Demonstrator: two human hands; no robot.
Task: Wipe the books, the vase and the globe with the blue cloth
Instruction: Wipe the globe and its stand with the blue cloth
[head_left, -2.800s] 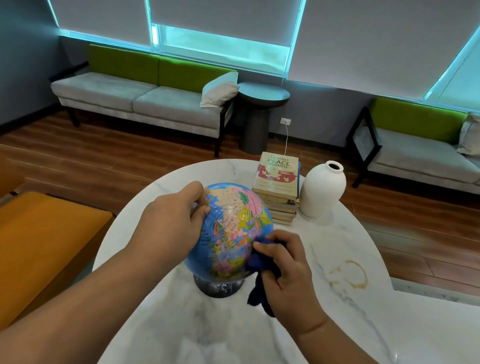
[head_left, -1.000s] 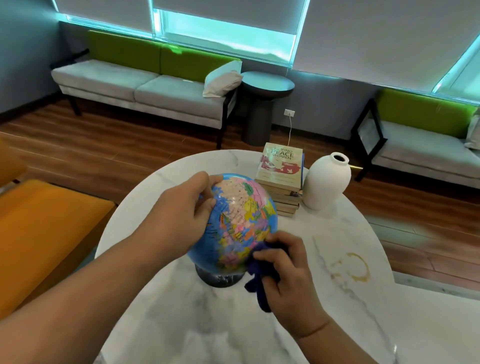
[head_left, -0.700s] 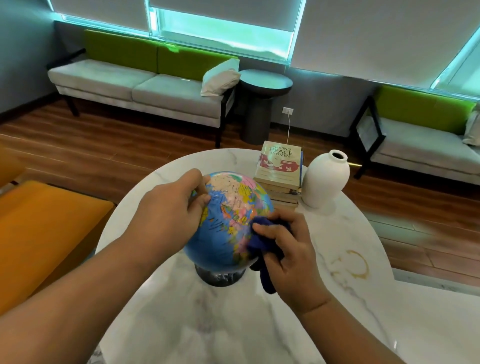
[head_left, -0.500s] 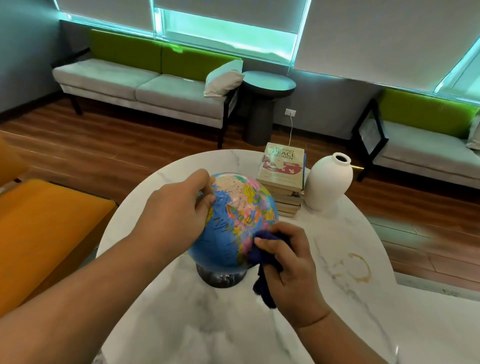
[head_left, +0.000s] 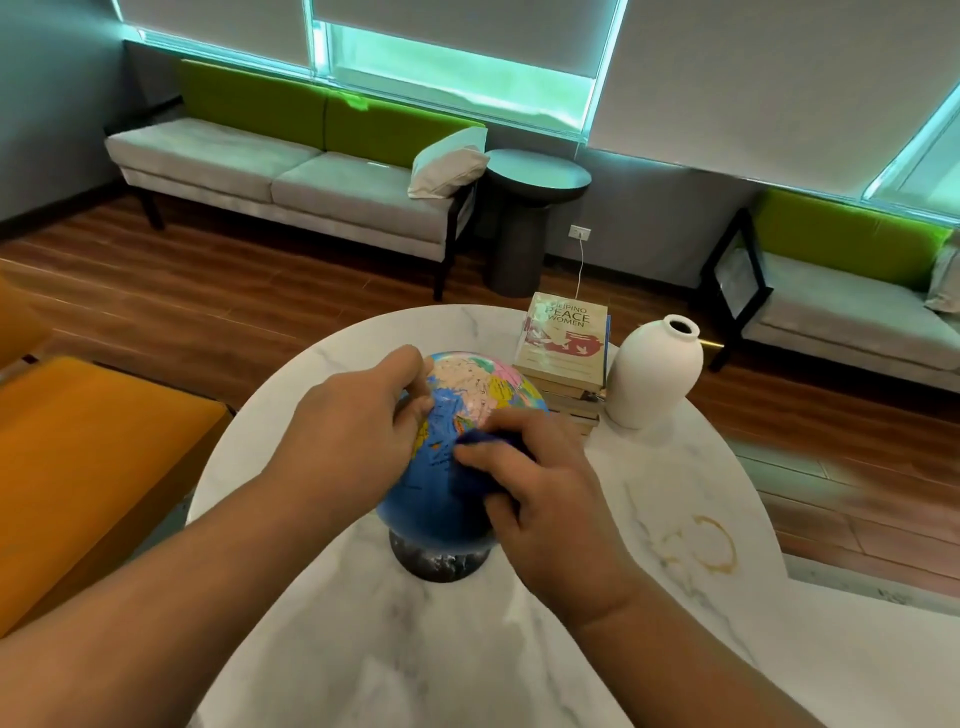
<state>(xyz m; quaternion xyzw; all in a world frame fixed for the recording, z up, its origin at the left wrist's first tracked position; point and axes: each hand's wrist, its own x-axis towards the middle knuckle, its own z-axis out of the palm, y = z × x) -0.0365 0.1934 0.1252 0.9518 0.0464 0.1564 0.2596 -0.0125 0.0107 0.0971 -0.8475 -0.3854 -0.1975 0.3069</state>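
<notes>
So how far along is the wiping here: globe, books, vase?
Done: nothing can be confirmed. In hand: the right hand, its grip closed round the blue cloth, presses it on the globe; the left hand holds the globe's top. Left, probably: the stack of books and the white vase, which stand beyond the globe with no hand on them.

One globe (head_left: 485, 382), one vase (head_left: 654, 379), one cloth (head_left: 470, 486), and one stack of books (head_left: 566, 338), the number unclear. Two hands: left hand (head_left: 353, 436), right hand (head_left: 550, 499). One bench (head_left: 363, 649). Two sofas (head_left: 291, 176), each with one pillow (head_left: 447, 161). One side table (head_left: 535, 176), one orange seat (head_left: 78, 467), one wall socket (head_left: 580, 232).
</notes>
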